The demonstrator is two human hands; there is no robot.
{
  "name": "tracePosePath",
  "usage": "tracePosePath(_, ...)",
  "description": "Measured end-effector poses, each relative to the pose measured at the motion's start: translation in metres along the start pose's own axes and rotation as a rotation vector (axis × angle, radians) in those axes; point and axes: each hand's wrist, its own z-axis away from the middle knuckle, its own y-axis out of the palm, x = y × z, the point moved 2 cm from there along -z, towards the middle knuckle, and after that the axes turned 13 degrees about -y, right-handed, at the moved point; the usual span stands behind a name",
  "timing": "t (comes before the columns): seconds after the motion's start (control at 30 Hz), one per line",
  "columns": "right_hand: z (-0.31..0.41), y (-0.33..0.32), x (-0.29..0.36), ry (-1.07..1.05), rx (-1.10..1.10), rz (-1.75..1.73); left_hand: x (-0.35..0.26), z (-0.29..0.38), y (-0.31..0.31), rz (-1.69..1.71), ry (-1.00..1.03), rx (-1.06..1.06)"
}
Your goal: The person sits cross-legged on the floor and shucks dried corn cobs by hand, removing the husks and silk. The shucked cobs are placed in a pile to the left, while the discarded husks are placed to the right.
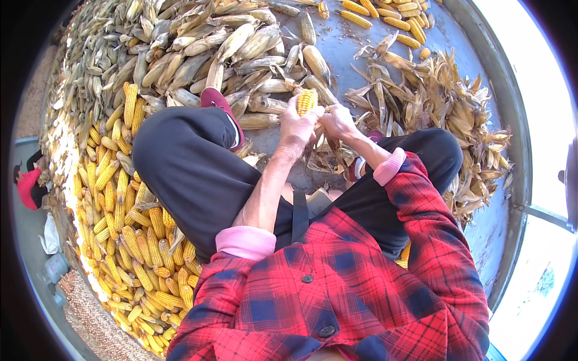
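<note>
Between my knees, my left hand (pixel 298 122) grips a bare yellow ear of corn (pixel 307 100), its tip pointing away from me. My right hand (pixel 338 121) is closed around the lower end of this ear, where dry husk leaves (pixel 326 143) hang down beneath both hands. My fingers hide just how the husk joins the cob. Just beyond the hands lie unhusked ears (pixel 317 63) in pale, dry leaves, part of a large heap (pixel 198 45).
Husked yellow ears (pixel 144 243) are piled on my left. More bare ears (pixel 397 18) lie at the far right, with loose husks (pixel 420 90) nearer me. A raised edge (pixel 519 135) curves along the right. At the far left are a person (pixel 28 185) and a plastic bottle (pixel 56 267).
</note>
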Motion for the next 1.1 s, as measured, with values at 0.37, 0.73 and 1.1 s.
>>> tracePosePath(0.37, 0.014, -0.114, -0.042, 0.31, 0.037, 0.883, -0.001, -0.001, -0.015, 0.527, -0.256, 0.379)
tracePosePath(0.73, 0.009, -0.049, 0.026, 0.095, 0.32, -0.712, -0.001, 0.009, -0.009, 0.014, -0.206, 0.369)
tracePosePath(1.1, -0.005, -0.044, -0.009, 0.38, 0.106, -1.166, -0.003, 0.005, -0.014, 0.25, -0.186, 0.436)
